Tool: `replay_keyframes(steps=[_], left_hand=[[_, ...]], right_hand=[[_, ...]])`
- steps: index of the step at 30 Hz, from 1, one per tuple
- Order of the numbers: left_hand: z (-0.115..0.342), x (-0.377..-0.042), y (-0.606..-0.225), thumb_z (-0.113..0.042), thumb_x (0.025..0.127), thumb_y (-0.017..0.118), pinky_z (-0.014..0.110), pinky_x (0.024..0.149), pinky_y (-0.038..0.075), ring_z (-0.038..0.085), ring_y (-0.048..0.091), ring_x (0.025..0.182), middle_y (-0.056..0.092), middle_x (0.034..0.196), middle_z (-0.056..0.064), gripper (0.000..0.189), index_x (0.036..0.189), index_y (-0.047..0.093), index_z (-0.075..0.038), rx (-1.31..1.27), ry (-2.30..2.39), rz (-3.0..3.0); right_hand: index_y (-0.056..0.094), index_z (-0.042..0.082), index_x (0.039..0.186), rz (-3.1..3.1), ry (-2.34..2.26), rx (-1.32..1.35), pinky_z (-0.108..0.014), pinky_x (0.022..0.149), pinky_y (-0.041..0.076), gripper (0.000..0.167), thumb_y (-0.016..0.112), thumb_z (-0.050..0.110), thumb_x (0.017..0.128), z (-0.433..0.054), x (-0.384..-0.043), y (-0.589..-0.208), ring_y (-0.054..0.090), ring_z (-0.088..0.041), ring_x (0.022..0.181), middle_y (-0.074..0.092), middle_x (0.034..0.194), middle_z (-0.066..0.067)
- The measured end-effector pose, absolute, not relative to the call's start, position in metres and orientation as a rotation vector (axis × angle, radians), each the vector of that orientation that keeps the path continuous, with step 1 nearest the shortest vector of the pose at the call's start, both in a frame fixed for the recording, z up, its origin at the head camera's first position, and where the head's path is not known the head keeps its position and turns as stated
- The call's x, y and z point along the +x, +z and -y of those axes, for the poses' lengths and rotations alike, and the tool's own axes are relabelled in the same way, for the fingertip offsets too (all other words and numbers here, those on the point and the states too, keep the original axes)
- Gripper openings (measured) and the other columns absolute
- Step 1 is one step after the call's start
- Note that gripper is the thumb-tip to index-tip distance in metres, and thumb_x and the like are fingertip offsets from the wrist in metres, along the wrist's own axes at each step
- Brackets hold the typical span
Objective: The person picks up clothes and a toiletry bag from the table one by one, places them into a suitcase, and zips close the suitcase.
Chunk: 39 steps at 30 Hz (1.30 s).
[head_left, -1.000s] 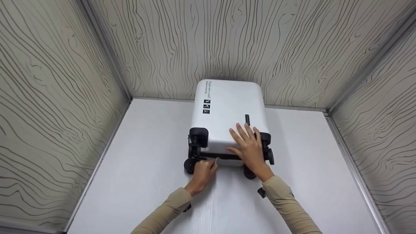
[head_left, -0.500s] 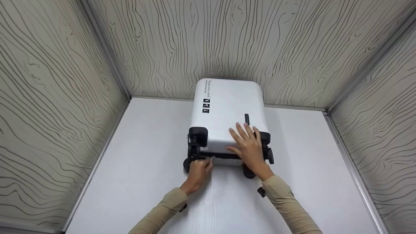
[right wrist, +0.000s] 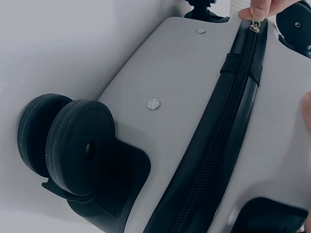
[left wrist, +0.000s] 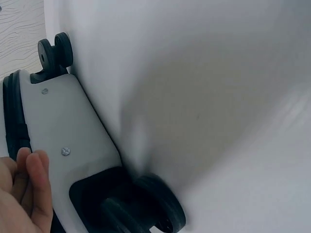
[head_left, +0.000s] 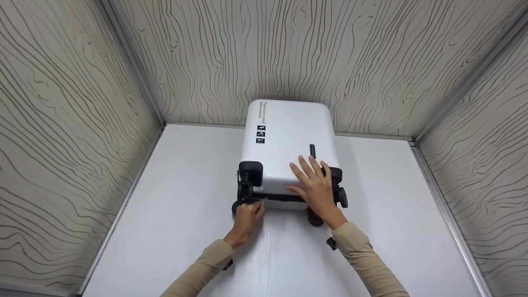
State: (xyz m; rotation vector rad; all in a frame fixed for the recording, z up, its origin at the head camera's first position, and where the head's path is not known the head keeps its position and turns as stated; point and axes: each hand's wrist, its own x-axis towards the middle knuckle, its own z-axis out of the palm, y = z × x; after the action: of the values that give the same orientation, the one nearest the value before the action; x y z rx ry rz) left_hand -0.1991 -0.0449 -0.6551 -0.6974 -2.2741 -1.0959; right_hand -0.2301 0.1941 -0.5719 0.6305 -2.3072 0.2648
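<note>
A white hard-shell suitcase (head_left: 288, 128) lies on its side, its wheeled end toward me. My left hand (head_left: 246, 219) is at the zipper seam across that end and pinches a small metal zipper pull (right wrist: 256, 22), best seen in the right wrist view. Behind the slider, the black zipper (right wrist: 214, 150) runs with its teeth meshed. My right hand (head_left: 317, 192) lies spread on the upper shell near the right corner, fingers straight, below a small black label (head_left: 312, 151). In the left wrist view the left fingertips (left wrist: 36, 167) meet beside the seam.
Black caster wheels stick out at the corners, one wheel (head_left: 315, 218) below my right hand and another wheel (head_left: 236, 207) beside my left. The suitcase rests on a white surface (head_left: 194, 165) against a wood-grain-patterned back panel (head_left: 280, 53). Patterned side panels (head_left: 53, 144) flank it.
My left hand has slid left along the seam with the zipper pull, closer to the left wheels. My right hand stays in place on the shell.
</note>
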Motion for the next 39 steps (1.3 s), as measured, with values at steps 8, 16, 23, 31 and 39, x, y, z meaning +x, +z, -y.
replay_keyframes(steps=[8,16,23,31,39], left_hand=[[0.051,-0.199,-0.654,0.005,0.088,0.068,0.016,0.045,0.043,0.002,0.05,0.052,0.062,0.065,-0.002,0.02,0.075,0.062,-0.009,-0.718,-1.099,2.28],[0.062,-0.201,-0.657,0.005,0.086,0.07,0.022,0.049,0.047,0.005,0.052,0.058,0.063,0.07,-0.001,0.02,0.075,0.062,-0.01,-0.706,-1.064,2.266],[0.06,-0.203,-0.653,0.001,0.091,0.067,0.021,0.053,0.048,0.006,0.055,0.063,0.065,0.076,0.001,0.008,0.087,0.066,-0.006,-0.726,-1.089,2.32],[0.057,-0.199,-0.651,-0.008,0.094,0.068,0.033,0.047,0.051,0.012,0.055,0.05,0.06,0.062,0.002,0.008,0.086,0.066,-0.008,-0.663,-0.864,2.404],[0.055,-0.201,-0.651,-0.009,0.093,0.068,0.04,0.046,0.05,0.018,0.055,0.045,0.058,0.055,0.005,0.024,0.07,0.059,-0.009,-0.6,-0.768,2.421]], right_hand=[[0.06,0.019,0.138,2.302,0.269,0.635,-0.063,0.107,0.027,0.069,0.07,0.056,0.081,-0.195,-0.23,-0.572,0.045,-0.04,0.132,0.052,0.145,-0.011],[0.061,0.018,0.137,2.283,0.28,0.644,-0.063,0.105,0.028,0.069,0.072,0.055,0.08,-0.192,-0.232,-0.574,0.046,-0.04,0.131,0.054,0.142,-0.012],[0.061,0.018,0.137,2.295,0.327,0.623,-0.062,0.108,0.025,0.068,0.073,0.053,0.079,-0.193,-0.232,-0.573,0.045,-0.04,0.132,0.053,0.143,-0.011],[0.06,0.018,0.138,2.308,0.339,0.626,-0.062,0.109,0.024,0.069,0.073,0.052,0.08,-0.191,-0.229,-0.576,0.044,-0.04,0.133,0.052,0.144,-0.011],[0.06,0.019,0.138,2.296,0.324,0.621,-0.061,0.109,0.024,0.069,0.072,0.054,0.08,-0.195,-0.231,-0.575,0.044,-0.039,0.133,0.052,0.144,-0.01]])
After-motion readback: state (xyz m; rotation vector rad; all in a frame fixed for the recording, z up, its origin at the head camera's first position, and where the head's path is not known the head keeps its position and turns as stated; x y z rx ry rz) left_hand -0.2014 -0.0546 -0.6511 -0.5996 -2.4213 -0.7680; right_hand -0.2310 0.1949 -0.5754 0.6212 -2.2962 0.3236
